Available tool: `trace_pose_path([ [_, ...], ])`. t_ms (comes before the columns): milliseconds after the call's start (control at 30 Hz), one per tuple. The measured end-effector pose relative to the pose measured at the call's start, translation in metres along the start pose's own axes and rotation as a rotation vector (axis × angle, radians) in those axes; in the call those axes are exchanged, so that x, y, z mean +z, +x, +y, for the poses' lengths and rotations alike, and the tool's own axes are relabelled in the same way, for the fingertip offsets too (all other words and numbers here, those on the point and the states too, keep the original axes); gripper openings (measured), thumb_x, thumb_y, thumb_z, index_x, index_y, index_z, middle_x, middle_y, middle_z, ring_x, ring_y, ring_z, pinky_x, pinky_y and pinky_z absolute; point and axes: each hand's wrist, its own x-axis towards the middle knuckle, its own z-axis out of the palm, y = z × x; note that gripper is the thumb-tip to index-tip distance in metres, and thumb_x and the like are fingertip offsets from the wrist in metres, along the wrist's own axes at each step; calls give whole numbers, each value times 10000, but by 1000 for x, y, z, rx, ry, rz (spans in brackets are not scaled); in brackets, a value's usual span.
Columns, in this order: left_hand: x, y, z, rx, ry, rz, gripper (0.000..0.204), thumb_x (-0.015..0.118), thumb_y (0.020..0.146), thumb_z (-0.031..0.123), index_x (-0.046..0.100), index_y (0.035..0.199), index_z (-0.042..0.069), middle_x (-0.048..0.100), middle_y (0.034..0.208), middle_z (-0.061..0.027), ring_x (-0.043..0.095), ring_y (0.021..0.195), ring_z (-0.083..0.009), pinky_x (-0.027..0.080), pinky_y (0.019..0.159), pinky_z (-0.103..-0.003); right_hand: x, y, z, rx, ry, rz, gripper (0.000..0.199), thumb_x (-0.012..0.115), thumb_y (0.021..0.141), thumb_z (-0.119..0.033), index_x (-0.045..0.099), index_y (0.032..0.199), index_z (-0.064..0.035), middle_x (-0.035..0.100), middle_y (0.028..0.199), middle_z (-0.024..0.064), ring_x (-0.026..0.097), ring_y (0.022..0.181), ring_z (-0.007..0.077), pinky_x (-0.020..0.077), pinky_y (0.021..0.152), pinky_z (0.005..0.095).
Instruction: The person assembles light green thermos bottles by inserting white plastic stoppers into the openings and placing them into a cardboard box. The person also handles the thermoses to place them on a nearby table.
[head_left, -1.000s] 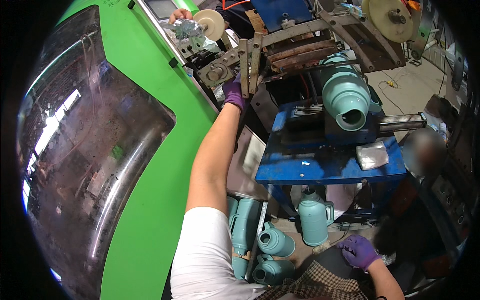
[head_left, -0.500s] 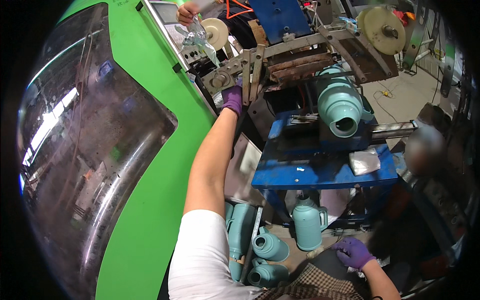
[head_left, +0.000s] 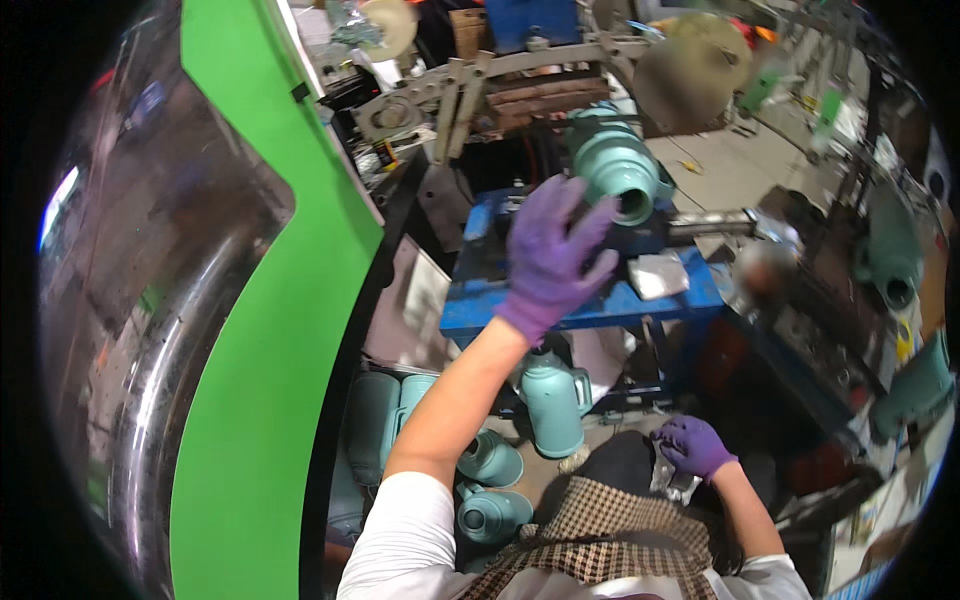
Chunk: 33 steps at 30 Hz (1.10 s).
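Note:
My left hand [head_left: 555, 250], in a purple glove, is raised over the blue table [head_left: 480, 318], its fingers spread and holding nothing. Just beyond its fingertips, a teal thermos flask casing [head_left: 612, 165] lies in the machine, its round mouth turned toward me. I cannot tell whether the fingers touch it. My right hand [head_left: 693, 447], also gloved in purple, rests low by my lap with its fingers loosely bent and slightly apart. Crumpled silvery material [head_left: 675, 482] shows below its fingers. Under the table's front edge stands another teal thermos flask casing [head_left: 553, 408], upright, with a side handle.
A green panel [head_left: 270, 360] with a dark, shiny curved window fills the left. More teal casings [head_left: 490, 514] lie at the lower left, and others [head_left: 890, 250] stand at the right. A white packet [head_left: 660, 275] lies on the table. Metal arms [head_left: 455, 105] cross the machine's back.
My left hand has come back from beside the machine's metal arms, moving right and nearer, and its fingers are spread. The view has shifted. My right hand stays low near my lap.

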Motion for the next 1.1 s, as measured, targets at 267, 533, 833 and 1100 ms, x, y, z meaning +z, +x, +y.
trace_pose_path([
  [267,123,33,-27,19,245,-585,488,635,879,327,587,1362,272,497,1482,-129,349,1457,-402,249,1106,-725,20,-73,-81,-1,157,146,249,667,868,-185,708,1103,-109,683,1012,142,654,949,348,529,836,445],
  [533,-38,2,108,63,43,-250,575,800,685,154,619,1229,201,590,1346,-101,532,1251,-388,514,1001,-465,-33,-103,-68,248,587,484,398,611,954,-229,603,1326,-89,653,1239,151,633,1129,282,492,994,402],
  [833,-168,-72,285,867,-291,-555,479,573,903,186,592,1354,24,593,1347,-168,617,1141,-274,507,683,-337,-53,-16,29,-290,2113,337,693,390,1021,-622,454,1512,-137,490,1510,143,512,1339,292,416,1126,436],
  [1100,-159,-85,295,587,-476,-567,476,570,905,215,599,1346,37,555,1419,-101,577,1213,-248,496,722,-301,-25,-18,-30,-17,2037,415,591,393,1057,-525,528,1415,-74,597,1365,131,607,1197,245,501,1022,394],
])
